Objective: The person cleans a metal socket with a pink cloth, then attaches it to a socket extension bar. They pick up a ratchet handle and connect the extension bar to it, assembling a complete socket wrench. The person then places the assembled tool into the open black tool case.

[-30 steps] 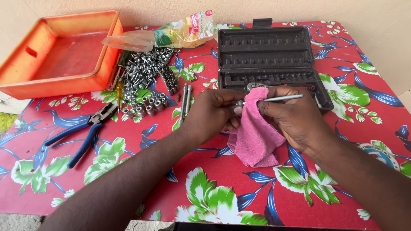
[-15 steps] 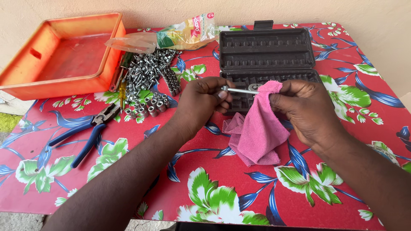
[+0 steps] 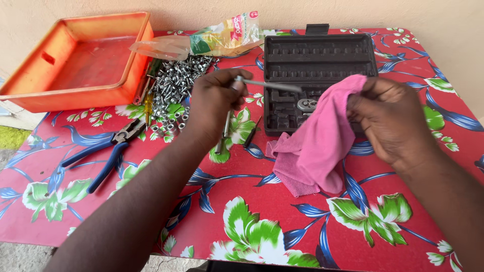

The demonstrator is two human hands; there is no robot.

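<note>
My left hand grips one end of a thin metal rod that points right, over the dark grey tool case. My right hand holds up a pink cloth, whose lower end lies on the red flowered tablecloth. The rod's free tip is just left of the cloth and apart from it. Inside the case lies a round ratchet head.
A pile of silver sockets and bits lies left of the case, with a yellow-handled screwdriver beside it. Blue-handled pliers lie at the left. An orange tray and a plastic bag sit at the back. Two thin tools lie below my left hand.
My hands have moved apart: the rod has come out of the pink cloth, going left with my left hand, while my right hand drew the cloth to the right.
</note>
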